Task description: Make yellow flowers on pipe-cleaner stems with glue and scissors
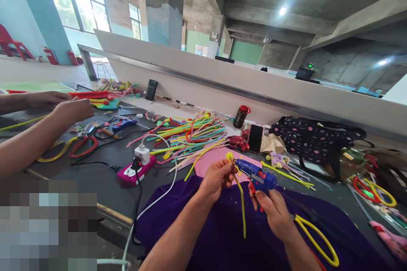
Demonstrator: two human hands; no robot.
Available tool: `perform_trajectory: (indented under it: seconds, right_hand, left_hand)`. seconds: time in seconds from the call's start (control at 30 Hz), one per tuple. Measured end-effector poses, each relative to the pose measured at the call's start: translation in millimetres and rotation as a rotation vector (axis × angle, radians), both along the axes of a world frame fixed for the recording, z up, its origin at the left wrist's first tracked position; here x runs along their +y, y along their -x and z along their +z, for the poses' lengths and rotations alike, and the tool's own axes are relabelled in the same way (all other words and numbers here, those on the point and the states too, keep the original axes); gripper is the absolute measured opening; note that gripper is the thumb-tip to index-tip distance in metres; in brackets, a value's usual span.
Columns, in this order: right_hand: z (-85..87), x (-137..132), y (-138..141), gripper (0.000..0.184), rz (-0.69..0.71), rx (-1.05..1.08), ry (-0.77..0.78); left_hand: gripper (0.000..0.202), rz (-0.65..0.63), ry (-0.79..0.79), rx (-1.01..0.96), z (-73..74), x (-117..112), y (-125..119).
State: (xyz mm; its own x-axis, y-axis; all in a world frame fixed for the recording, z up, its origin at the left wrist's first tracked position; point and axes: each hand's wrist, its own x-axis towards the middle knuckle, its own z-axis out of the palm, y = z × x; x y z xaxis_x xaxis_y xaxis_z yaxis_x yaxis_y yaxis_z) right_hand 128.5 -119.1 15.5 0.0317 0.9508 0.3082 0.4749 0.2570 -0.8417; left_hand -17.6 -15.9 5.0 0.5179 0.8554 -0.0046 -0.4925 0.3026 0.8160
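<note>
My left hand [219,178] pinches a yellow pipe cleaner [243,209], whose long end hangs down. A small yellow fuzzy flower [229,156] sits just above my fingertips. In my right hand [273,209] is a blue hot glue gun [259,178] with a red trigger, its nozzle pointing left and close to the flower; whether it touches I cannot tell. Below both hands lies a dark purple cloth [222,237]. A pink sheet [206,165] lies behind my left hand. Scissors with yellow handles [318,241] rest by my right wrist.
Many coloured pipe cleaners [190,137] are piled ahead. A magenta power strip [135,171] with white and black cables sits left. A phone [255,138], a bottle [241,117] and a patterned bag [318,135] stand behind. A co-worker's hands [71,108] work at far left.
</note>
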Motion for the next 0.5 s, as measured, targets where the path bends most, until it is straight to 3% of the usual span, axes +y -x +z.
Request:
perform_trajectory:
  seconds: [0.5]
  right_hand:
    - [3.4, -3.5, 1.2, 0.030, -0.014, -0.047, -0.010]
  left_hand:
    - [0.027, 0.007, 0.013, 0.001, -1.8, 1.7, -0.1]
